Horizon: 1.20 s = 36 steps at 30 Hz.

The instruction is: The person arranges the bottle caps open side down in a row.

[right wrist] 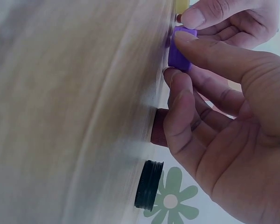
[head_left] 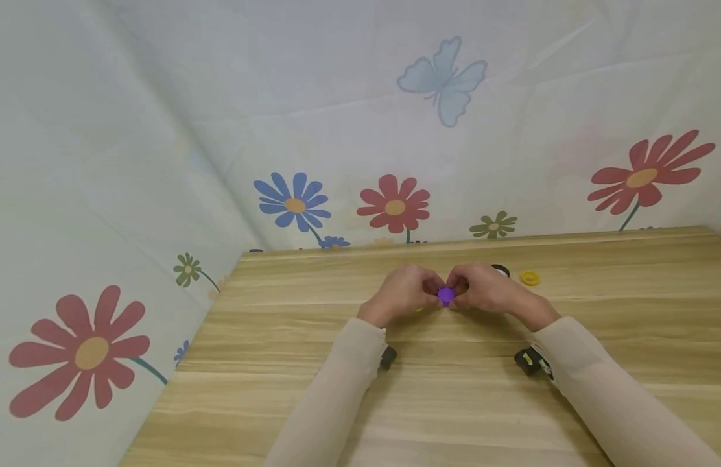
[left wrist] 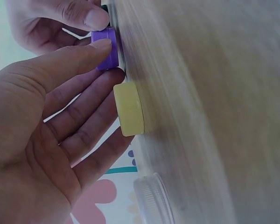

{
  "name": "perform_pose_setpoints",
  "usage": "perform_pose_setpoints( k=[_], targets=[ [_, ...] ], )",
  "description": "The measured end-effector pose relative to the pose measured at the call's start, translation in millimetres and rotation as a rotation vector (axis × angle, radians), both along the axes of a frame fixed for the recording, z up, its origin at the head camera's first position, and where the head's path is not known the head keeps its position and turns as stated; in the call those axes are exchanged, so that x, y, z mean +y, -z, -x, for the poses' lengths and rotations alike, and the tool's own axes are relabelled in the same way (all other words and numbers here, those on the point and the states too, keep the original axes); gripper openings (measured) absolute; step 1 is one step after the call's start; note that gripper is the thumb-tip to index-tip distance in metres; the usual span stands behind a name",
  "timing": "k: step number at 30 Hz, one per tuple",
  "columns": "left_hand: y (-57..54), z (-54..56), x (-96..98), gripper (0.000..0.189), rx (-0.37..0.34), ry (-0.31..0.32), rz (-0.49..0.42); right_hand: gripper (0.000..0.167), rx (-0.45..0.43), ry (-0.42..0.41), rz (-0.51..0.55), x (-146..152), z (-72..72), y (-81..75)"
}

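Observation:
A small round purple cap is between my two hands, low over the wooden table. My left hand pinches its left side with thumb and fingers, the thumb lying on top in the left wrist view. From the other side my right hand pinches it too, its thumb on the purple edge in the right wrist view. Beside my left fingers stands a pale yellow cap, mostly hidden in the head view. Close to my right fingers is a dark red ridged cap, partly covered by them.
A black cap stands past the dark red one. Right of my right hand lies a yellow ring-shaped cap. A clear ridged cap stands on my left side. Behind the wooden table hangs a flowered cloth.

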State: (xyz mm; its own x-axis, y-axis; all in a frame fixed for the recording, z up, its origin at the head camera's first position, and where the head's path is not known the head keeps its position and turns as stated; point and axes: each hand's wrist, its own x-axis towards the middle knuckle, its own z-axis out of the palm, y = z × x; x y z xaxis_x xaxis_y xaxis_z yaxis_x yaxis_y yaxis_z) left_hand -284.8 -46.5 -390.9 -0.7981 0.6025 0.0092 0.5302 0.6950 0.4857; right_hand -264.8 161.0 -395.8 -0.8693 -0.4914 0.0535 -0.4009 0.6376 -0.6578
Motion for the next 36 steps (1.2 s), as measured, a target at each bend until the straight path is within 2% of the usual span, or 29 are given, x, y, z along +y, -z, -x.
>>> perform_pose_setpoints(
  k=[18, 36],
  targets=[
    [-0.2, 0.1, 0.3, 0.024, 0.044, 0.004, 0.041, 0.024, 0.01, -0.011, -0.03, -1.6, -0.8, -0.1],
    [2.0, 0.8, -1.0, 0.028, 0.04, 0.009, 0.051, 0.024, -0.002, -0.004, -0.027, -2.8, -1.6, 0.2]
  ],
)
